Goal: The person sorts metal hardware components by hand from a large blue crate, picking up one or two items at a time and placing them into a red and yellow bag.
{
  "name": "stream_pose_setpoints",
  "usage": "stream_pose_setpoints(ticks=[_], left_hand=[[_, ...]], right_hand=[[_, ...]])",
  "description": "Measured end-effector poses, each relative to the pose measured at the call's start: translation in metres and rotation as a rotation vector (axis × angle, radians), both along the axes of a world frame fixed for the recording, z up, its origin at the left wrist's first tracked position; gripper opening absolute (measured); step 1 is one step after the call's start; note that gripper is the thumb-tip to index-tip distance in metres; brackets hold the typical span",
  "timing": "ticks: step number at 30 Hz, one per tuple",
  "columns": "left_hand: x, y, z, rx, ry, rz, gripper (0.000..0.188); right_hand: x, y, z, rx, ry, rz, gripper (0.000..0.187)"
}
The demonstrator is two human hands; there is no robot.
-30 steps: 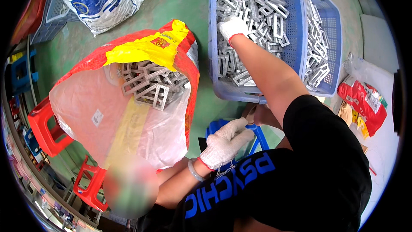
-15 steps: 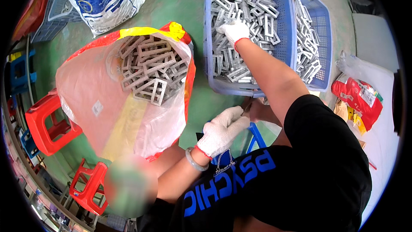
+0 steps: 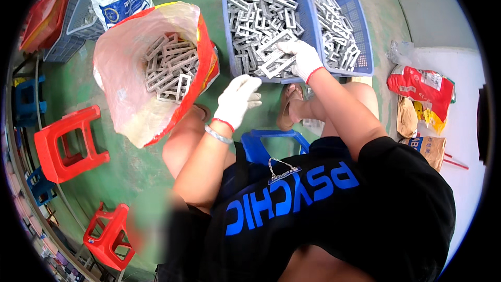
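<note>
The right hand [image 3: 302, 60] looks closed on a couple of metal frames [image 3: 275, 58] at the near end of the left basket [image 3: 309, 18] (its fingertips are partly hidden). The left hand [image 3: 237, 100] is empty, fingers loosely parted, between that basket and the sack [image 3: 117, 78]. More frames lie heaped inside the sack, and both the left basket and the right basket [image 3: 361, 28] hold plenty. Judging by those piles, much handling seems left; how many frames are done cannot be told.
</note>
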State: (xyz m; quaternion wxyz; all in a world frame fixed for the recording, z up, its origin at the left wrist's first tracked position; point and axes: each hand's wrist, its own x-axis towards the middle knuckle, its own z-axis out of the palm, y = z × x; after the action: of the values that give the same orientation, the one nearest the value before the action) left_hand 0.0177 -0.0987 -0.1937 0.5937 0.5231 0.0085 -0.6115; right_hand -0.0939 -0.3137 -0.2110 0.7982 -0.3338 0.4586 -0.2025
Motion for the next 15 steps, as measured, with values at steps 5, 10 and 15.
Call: stream_pose_setpoints(ticks=[5,10,15], left_hand=[[-0.019,0.013,0.036,-0.162,0.141,-0.022,0.042],[-0.055,0.036,0.085,-0.307,-0.070,-0.114,0.040],[-0.077,0.048,0.131,-0.356,-0.060,-0.036,0.039]], right_hand=[[-0.025,0.039,0.060,0.010,-0.272,0.056,0.017],[-0.035,0.075,0.108,-0.063,-0.489,0.114,0.016],[-0.056,0.093,0.145,-0.103,-0.563,0.133,0.016]])
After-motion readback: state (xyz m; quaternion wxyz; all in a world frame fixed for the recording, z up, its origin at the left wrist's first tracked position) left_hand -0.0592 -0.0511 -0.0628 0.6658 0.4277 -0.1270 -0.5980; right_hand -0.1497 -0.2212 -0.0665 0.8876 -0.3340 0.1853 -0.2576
